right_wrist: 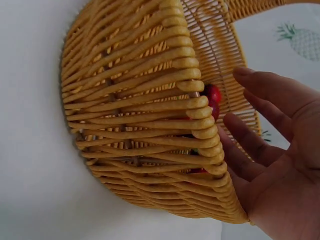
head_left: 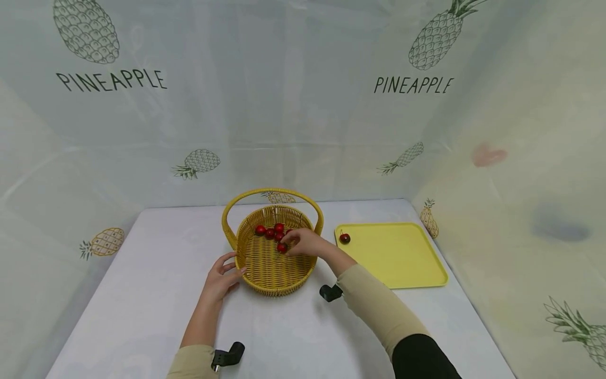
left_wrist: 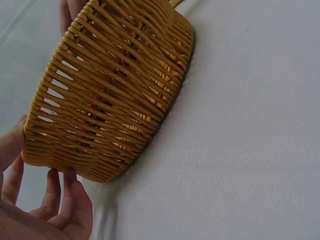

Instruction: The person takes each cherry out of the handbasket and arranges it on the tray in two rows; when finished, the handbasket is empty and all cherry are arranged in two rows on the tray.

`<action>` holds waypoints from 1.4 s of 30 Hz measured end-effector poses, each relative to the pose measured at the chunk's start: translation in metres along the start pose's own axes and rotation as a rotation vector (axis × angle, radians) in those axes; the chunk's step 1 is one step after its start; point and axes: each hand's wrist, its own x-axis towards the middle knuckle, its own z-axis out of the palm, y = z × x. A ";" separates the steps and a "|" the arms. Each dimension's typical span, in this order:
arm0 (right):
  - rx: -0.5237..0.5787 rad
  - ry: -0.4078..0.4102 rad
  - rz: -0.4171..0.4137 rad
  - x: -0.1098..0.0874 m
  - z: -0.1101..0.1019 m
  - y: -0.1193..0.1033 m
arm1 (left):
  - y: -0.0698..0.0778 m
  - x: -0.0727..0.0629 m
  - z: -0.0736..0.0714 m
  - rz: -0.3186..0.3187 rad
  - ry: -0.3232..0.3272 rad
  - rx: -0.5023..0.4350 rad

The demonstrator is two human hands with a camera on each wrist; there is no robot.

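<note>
A yellow wicker basket (head_left: 274, 281) with a tall hoop handle stands on the table. Several red cherries (head_left: 270, 233) lie inside it, toward the back. My left hand (head_left: 221, 279) holds the basket's left side, thumb at the rim and fingertips against the outer weave, as the left wrist view shows. Over the basket's right rim reaches my right hand (head_left: 305, 243), its fingers above and beside the cherries. In the right wrist view its fingers (right_wrist: 255, 145) are spread loosely, with nothing visible between them. Part of the cherries is hidden behind that hand.
A yellow tray (head_left: 393, 258) lies right of the basket, with a dark red stemmed cherry (head_left: 345, 238) at its back left corner. The white table (head_left: 165, 273) meets a pineapple-printed curtain (head_left: 303, 116) behind. A black wrist camera (head_left: 330, 292) hangs below the right forearm.
</note>
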 end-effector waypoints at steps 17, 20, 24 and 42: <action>-0.072 -0.094 0.092 0.024 0.003 0.001 | -0.004 0.004 -0.001 0.007 0.000 0.002; -0.091 -0.110 0.114 0.027 0.002 0.000 | -0.004 0.003 -0.001 0.007 0.003 0.001; -0.100 -0.128 0.136 0.029 0.003 0.001 | -0.004 0.003 -0.001 0.006 0.002 -0.001; -0.097 -0.153 0.196 0.040 0.007 0.005 | -0.006 0.005 -0.001 0.001 0.011 -0.012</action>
